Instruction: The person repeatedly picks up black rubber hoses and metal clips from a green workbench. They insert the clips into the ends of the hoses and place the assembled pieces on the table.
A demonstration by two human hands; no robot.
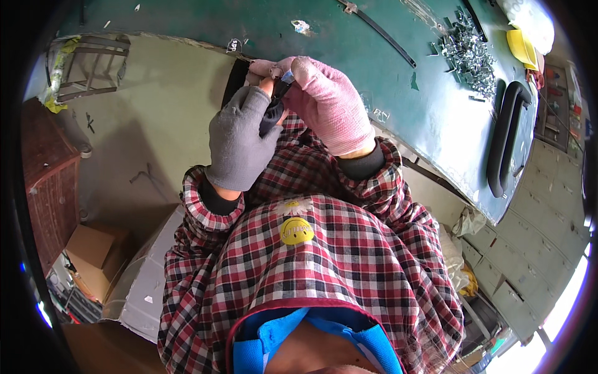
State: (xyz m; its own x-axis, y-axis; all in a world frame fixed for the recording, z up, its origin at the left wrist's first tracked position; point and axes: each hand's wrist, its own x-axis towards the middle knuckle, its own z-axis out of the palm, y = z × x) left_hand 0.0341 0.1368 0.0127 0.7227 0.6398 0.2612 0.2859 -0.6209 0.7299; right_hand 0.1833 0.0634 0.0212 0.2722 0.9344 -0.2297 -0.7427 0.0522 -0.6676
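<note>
Close to the table's near edge, my two gloved hands meet in front of my chest. My left hand (242,138), in a grey glove with bare fingertips, is closed around a black strap-like piece (274,112). From the other side my right hand (327,100), in a pink glove, grips the same piece with its fingers curled. A small shiny metal bit (276,73) shows between the fingertips; its exact form is too small to tell. Part of the black piece is hidden by the gloves. Another black length (235,86) shows beside the left fingers, against the table edge.
On the green table (398,93) lie a black strip with a metal end (380,34), a heap of small metal clips (467,53) and a long black handle-shaped part (509,137). A wooden stool (93,68), a red-brown cabinet (50,168) and cardboard boxes (93,255) stand to the left.
</note>
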